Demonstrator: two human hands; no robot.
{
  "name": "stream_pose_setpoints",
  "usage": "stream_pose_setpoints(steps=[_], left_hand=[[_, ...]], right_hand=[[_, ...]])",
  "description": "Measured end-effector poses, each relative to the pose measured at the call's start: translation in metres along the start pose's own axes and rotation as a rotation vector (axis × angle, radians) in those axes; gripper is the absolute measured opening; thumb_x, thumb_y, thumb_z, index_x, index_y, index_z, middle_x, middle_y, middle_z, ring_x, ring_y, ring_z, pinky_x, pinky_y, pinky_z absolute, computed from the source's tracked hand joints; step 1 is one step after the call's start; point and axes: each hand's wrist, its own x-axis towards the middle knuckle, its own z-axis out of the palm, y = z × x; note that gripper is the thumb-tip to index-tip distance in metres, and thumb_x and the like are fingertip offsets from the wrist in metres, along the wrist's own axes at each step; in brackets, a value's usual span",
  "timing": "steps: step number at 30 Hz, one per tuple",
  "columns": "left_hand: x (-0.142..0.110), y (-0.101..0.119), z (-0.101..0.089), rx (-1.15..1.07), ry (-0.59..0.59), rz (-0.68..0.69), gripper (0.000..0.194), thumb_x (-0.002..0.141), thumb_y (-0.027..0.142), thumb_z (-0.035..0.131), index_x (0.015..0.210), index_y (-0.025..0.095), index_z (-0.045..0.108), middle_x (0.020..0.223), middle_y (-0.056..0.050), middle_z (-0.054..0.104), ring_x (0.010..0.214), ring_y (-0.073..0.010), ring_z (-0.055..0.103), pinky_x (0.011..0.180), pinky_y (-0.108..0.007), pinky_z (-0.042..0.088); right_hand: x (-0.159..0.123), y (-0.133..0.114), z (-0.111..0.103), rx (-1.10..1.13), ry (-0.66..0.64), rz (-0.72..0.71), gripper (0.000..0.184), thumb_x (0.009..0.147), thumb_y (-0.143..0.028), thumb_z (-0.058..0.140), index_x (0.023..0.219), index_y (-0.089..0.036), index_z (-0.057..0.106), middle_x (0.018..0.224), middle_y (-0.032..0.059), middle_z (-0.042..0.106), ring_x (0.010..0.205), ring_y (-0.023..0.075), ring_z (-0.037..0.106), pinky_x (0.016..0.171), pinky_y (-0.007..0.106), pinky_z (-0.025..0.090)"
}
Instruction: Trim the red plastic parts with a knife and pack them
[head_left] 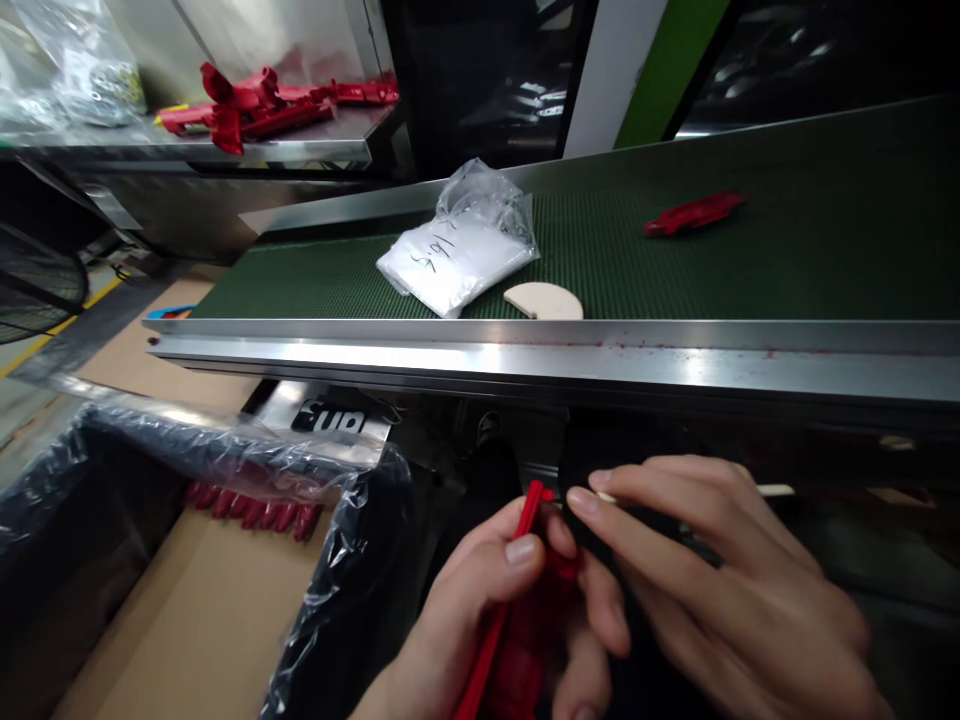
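Note:
My left hand (487,600) is closed round a red plastic part (495,650), its thumb pressed along one long narrow edge. The part slants up and away from me, and fingers cover much of it. Close to its upper end is my right hand (720,570), with a slim pale stick (776,490) held in its fingers. One end of the stick sticks out behind the hand, and a small bit shows at the fingertips. Most of the stick is hidden. Whether the right fingertips touch the red part, I cannot tell.
Ahead runs a green conveyor belt (592,250) with a metal rail (465,352). On it lie a white plastic-wrapped packet (457,255), a cream flat piece (547,298) and another red part (694,213). At left stands a lined box (180,620) with several red parts; more red pieces (262,105) lie on a metal table.

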Motion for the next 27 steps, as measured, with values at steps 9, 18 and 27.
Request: stream_pose_setpoints(steps=[9, 18, 27], left_hand=[[-0.004, -0.014, -0.028, -0.034, -0.092, -0.010, 0.028, 0.099, 0.033, 0.031, 0.098, 0.015, 0.053, 0.086, -0.010, 0.067, 0.045, -0.0068, 0.056, 0.039, -0.013, 0.043], [-0.002, -0.004, -0.005, 0.651, 0.279, -0.109, 0.025, 0.091, 0.038, 0.057, 0.102, 0.017, 0.048, 0.057, 0.003, 0.055, 0.044, -0.0045, 0.045, 0.043, -0.011, 0.034], [0.014, 0.000, 0.008, 0.759, 0.314, -0.014, 0.036, 0.084, 0.052, 0.063, 0.094, 0.020, 0.052, 0.096, -0.005, 0.060, 0.055, -0.0057, 0.050, 0.047, -0.018, 0.034]], right_hand=[[0.007, 0.005, -0.005, 0.098, 0.104, 0.303, 0.038, 0.088, -0.006, 0.058, 0.122, -0.024, 0.061, 0.117, 0.0044, 0.059, 0.101, 0.0145, 0.059, 0.084, 0.026, 0.049], [0.023, -0.005, 0.006, 0.866, -0.300, 0.802, 0.018, 0.093, -0.033, 0.055, 0.080, -0.021, 0.061, 0.071, -0.0043, 0.056, 0.062, 0.0070, 0.052, 0.058, 0.018, 0.044], [0.009, 0.031, -0.002, 0.820, 0.245, 0.989, 0.025, 0.092, -0.038, 0.053, 0.074, -0.021, 0.055, 0.065, -0.0031, 0.048, 0.053, 0.0078, 0.040, 0.047, 0.020, 0.035]])
